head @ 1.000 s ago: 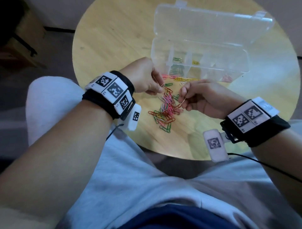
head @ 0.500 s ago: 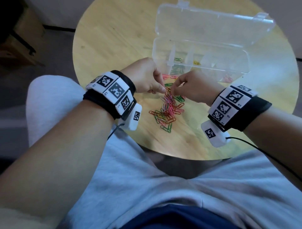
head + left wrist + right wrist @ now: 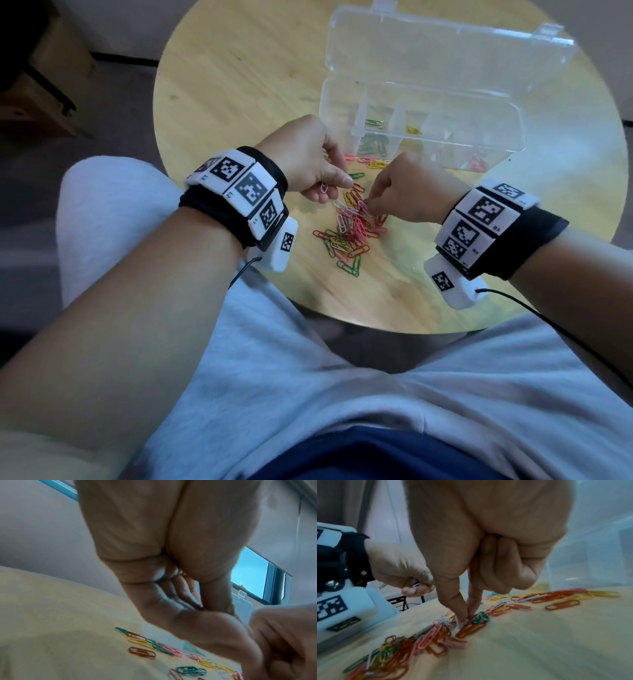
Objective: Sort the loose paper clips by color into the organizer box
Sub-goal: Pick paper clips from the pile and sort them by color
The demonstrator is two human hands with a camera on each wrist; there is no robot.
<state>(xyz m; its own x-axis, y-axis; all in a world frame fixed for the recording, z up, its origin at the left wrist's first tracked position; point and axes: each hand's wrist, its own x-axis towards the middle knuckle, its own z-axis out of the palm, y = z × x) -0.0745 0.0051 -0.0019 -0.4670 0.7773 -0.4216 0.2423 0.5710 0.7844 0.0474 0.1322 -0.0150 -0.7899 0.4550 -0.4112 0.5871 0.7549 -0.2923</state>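
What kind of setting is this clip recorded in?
Probably a room at home or a casual indoor space: a seated person works at a small round wooden table, with a window on the wall and what looks like a curtain.

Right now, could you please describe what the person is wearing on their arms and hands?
Both hands are bare: left hand, right hand. Each forearm is bare too, with a black wrist band carrying white blocks printed with black square-pattern markers. A small white camera module hangs under each wrist, trailing a thin black cable.
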